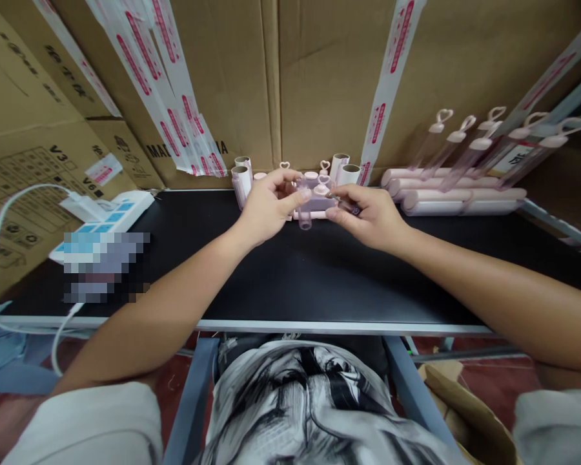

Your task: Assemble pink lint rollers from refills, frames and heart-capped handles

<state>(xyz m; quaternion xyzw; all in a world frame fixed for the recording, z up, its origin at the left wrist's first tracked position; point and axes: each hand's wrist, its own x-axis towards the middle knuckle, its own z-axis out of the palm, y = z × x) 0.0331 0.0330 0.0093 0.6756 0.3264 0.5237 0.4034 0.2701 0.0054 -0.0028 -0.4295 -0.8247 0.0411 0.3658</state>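
Note:
Near the middle of the black table, my left hand (pixel 266 208) pinches a small clear pinkish tube (pixel 305 219) that points downward. Facing it, my right hand (pixel 372 216) is closed with thumb and forefinger near pale pink pieces; a small dark shape shows at its fingers, too unclear to name. Just behind and between the hands are pink heart-topped caps (pixel 323 186) and a pale pink cylinder (pixel 317 214) lying flat, partly hidden by fingers. White and pink open-ended tubes (pixel 242 184) stand to the left, and similar tubes (pixel 350 173) stand behind my right hand.
At the right, clear tubes with heart-shaped tops (pixel 479 152) lean on stacked pink cylinders (pixel 465 199). A power strip (pixel 109 223) with a white cable lies at the left, beside a blurred-out object. Large taped cardboard boxes (pixel 319 77) wall the table's back.

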